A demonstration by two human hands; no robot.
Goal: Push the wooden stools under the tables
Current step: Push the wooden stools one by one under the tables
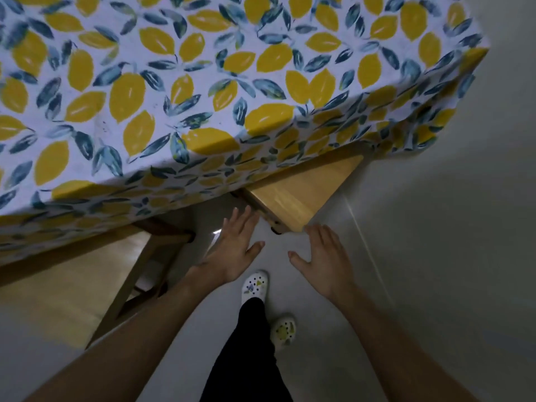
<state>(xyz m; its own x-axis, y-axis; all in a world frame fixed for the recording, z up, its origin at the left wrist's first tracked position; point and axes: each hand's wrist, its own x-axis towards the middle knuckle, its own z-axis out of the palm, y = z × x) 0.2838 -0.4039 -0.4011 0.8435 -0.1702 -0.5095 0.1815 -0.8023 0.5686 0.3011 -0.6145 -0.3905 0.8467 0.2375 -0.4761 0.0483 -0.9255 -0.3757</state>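
Note:
A table under a lemon-print cloth fills the upper part of the head view. A wooden stool sits partly under its near edge, with one seat corner sticking out. My left hand is flat and open, fingertips at the stool's left side by its leg. My right hand is open too, fingertips touching the protruding corner. A second wooden stool stands at lower left, its far part hidden beneath the cloth's hem.
Pale grey floor spreads to the right and below. My dark trouser leg and two white clogs are below the hands. The cloth hangs down over the table's edge.

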